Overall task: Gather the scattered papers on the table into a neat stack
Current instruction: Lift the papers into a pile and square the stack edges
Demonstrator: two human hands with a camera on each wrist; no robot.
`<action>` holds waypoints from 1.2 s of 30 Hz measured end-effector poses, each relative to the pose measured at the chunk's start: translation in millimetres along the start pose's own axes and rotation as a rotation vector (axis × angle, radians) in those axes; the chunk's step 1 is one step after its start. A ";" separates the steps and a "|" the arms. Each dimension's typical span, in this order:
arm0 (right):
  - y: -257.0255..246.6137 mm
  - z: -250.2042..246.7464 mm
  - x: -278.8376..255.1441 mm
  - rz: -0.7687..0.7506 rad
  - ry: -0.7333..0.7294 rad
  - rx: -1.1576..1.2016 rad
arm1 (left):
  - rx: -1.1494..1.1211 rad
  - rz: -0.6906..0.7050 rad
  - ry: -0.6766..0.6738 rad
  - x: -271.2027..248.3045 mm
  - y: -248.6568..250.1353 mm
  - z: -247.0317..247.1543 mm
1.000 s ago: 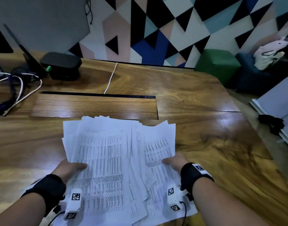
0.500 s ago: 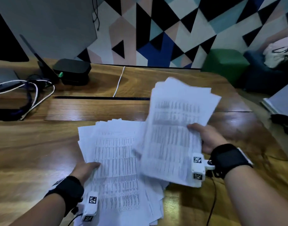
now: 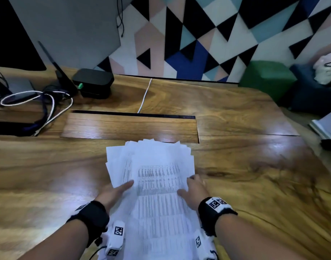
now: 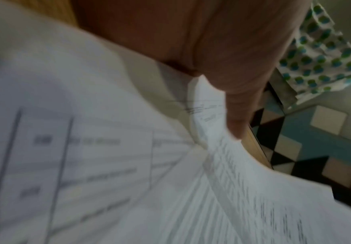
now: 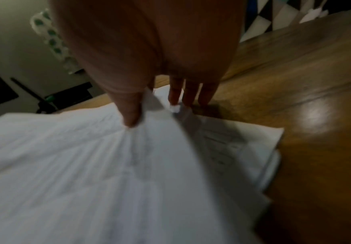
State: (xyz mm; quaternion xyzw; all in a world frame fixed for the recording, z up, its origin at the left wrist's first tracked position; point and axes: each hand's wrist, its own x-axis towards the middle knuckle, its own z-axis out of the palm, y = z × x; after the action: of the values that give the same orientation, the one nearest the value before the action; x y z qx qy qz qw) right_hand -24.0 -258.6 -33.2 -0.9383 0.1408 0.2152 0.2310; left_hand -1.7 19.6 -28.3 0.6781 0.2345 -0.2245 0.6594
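The white printed papers [image 3: 157, 177] lie in one rough pile on the wooden table [image 3: 254, 166], their far edges fanned and uneven. My left hand [image 3: 123, 187] holds the pile's left edge with the thumb on top; in the left wrist view the thumb [image 4: 233, 112] presses on curled sheets [image 4: 128, 165] and the other fingers are hidden. My right hand [image 3: 187, 186] holds the right edge. In the right wrist view its thumb [image 5: 130, 113] pins the top sheaf [image 5: 87, 165], and its fingers [image 5: 188, 94] reach down past the sheaf's edge above lower sheets.
A black box [image 3: 93, 83] and a tangle of cables [image 3: 39, 104] sit at the far left. A white cable [image 3: 145, 94] runs into a slot by an inset wooden panel [image 3: 131, 126] just beyond the papers. A green stool [image 3: 267, 79] stands past the table's right corner.
My right hand lifted a sheaf off the right side, carried it left and laid it on the other papers. Both hands now flank one narrower pile.
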 end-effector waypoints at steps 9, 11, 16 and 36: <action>47.2 -20.7 -3.4 0.144 0.174 0.682 | -0.062 -0.006 -0.210 -17.5 16.1 13.1; 42.0 -23.5 -6.6 0.149 0.048 1.082 | -0.120 -0.025 -0.222 -11.9 14.6 8.0; 22.4 -9.9 -14.4 0.170 -0.239 1.147 | -0.069 -0.003 -0.015 -1.6 -0.2 30.8; 17.0 -18.0 -4.1 0.214 -0.311 1.109 | -0.006 -0.051 -0.139 -8.2 11.9 43.9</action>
State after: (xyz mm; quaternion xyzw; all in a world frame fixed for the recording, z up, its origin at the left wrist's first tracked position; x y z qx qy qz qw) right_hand -27.6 -281.3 -23.2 -0.6152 0.2909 0.2666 0.6825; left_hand -0.6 -24.7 -15.2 0.6526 0.2058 -0.2870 0.6703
